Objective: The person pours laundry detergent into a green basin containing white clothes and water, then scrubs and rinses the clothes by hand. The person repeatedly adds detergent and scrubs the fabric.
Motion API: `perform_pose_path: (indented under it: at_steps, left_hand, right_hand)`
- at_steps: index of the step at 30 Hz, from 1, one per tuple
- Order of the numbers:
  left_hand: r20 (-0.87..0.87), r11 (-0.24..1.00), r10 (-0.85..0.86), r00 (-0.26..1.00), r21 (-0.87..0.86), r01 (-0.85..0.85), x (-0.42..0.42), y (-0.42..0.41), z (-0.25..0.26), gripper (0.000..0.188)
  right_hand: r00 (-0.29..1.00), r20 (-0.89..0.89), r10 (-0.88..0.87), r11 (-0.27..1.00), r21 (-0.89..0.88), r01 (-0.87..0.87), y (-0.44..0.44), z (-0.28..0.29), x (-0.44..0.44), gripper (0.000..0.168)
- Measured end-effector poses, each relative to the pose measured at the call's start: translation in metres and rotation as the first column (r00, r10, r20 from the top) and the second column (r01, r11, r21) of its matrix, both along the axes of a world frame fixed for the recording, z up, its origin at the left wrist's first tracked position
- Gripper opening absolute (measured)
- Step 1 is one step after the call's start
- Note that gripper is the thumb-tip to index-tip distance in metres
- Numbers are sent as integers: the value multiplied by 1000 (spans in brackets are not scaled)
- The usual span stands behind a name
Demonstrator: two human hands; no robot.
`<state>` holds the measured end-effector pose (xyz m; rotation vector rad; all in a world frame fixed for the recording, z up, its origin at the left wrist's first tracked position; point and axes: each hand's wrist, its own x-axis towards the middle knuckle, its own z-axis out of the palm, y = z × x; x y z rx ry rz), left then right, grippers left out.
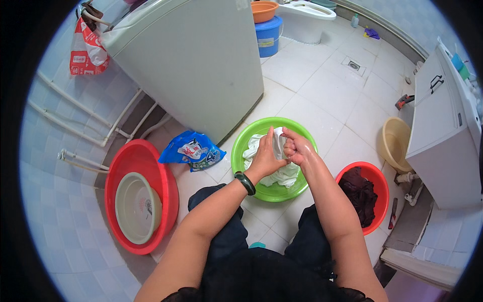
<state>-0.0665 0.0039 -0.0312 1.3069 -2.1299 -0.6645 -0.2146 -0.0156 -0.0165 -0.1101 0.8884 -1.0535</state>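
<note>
In front of me on the floor is a green plastic basin (241, 132) with wet-looking white cloth (287, 176) bunched inside it. My right hand (296, 148) is curled, its fingers closed on a raised fold of that cloth over the basin. Beside it, my left hand (266, 154) touches the same fold, its fingers pointing up and its thumb stretched towards the right hand. Whether the left hand grips the fabric is hidden from above. A dark bangle (245, 183) circles my left wrist.
To the left, a pale basin (130, 207) rests inside a red basin (170, 196), near a blue detergent bag (194, 149). A washing machine (196, 68) stands ahead. On the right are a red basin of dark clothes (358, 196), a beige bucket (394, 143) and a white cabinet (434, 124).
</note>
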Motion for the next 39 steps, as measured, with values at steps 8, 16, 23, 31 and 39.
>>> perform_pose_path:
  at_steps: [8,16,23,31,39]
  left_hand:
    - [-380,785,178,908,611,102,18,-44,-5,39]
    - [-803,649,345,487,578,494,23,-56,40,33]
    - [-664,590,264,699,685,428,16,-53,28,39]
    - [-809,449,535,244,517,729,12,-55,21,48]
    - [-741,466,568,359,649,602,5,-35,13,46]
  right_hand:
    - [965,-96,-243,970,-28,241,-17,-15,-29,22]
    - [948,-288,-135,990,-70,120,-18,-9,-23,24]
    - [932,-342,-117,991,-108,85,-17,-9,-12,29]
    - [816,32,-577,739,-405,538,-21,-10,24,35]
    - [225,-739,-635,685,-673,-277,-10,-36,57,36]
